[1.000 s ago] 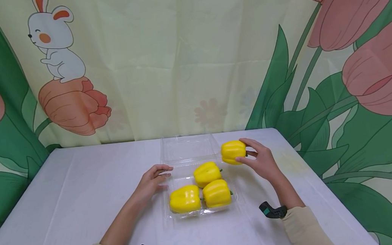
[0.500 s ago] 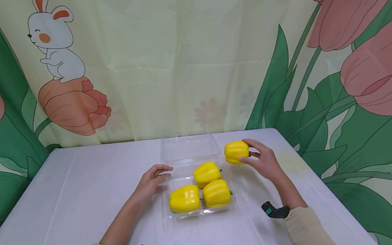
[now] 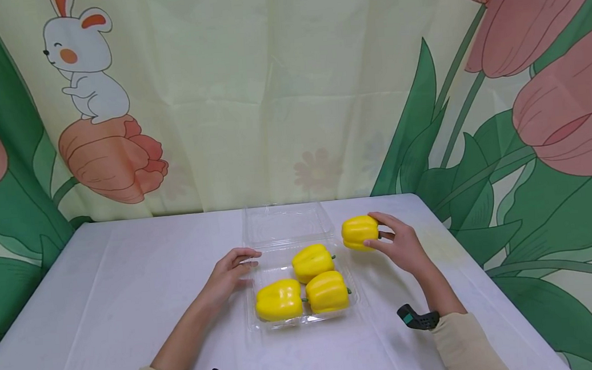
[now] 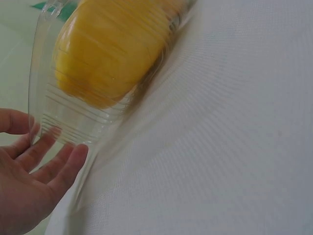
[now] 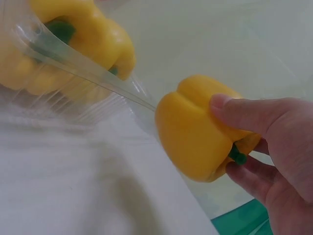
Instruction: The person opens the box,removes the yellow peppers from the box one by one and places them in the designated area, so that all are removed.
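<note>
Pepper (image 3: 359, 233) in the right hand (image 3: 402, 247) catches my eye from the head view: thumb and fingers pinch it in the air, by the far right corner of the clear box (image 3: 273, 273); I'd hold it high enough to miss the plastic edge. From the left wrist, the left hand (image 4: 34, 183) lies loose-fingered at the box's wall; a light touch should steady it without buckling. From the right wrist, the grip sits near the stubby green stem (image 5: 237, 154); the flesh is smooth, yellow and lobed.
</note>
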Demonstrator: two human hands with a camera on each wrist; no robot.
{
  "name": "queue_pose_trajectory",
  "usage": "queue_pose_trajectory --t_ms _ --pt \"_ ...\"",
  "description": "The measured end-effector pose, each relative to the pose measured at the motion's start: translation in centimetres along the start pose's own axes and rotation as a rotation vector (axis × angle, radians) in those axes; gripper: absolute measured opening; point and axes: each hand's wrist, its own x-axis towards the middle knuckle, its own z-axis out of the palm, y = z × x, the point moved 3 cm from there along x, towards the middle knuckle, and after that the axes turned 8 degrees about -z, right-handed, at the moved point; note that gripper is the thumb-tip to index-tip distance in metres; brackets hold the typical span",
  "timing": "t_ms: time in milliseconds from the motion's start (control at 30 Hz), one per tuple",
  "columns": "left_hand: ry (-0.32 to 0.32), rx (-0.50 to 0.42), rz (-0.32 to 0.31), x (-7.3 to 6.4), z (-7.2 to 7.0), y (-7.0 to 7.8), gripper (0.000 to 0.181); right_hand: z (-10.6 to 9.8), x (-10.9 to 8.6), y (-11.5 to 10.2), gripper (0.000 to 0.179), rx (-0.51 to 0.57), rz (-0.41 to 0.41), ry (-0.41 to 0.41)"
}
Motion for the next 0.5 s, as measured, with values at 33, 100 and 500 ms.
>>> queue_pose_trajectory --t_ms 33,100,500 --pt "-0.001 -0.002 0.001 -0.01 -0.01 0.0 0.032 0.0 -0.04 0.07 0.067 -0.004 0.001 -0.003" --pt "-0.003 -0.003 0.001 0.0 -0.03 -0.02 0.032 0.03 -0.12 0.18 0.067 -0.007 0.01 -0.007" --pt "0.006 -0.002 -0.01 0.02 0.0 0.0 0.031 0.6 -0.69 0.89 0.067 0.018 0.042 -0.038"
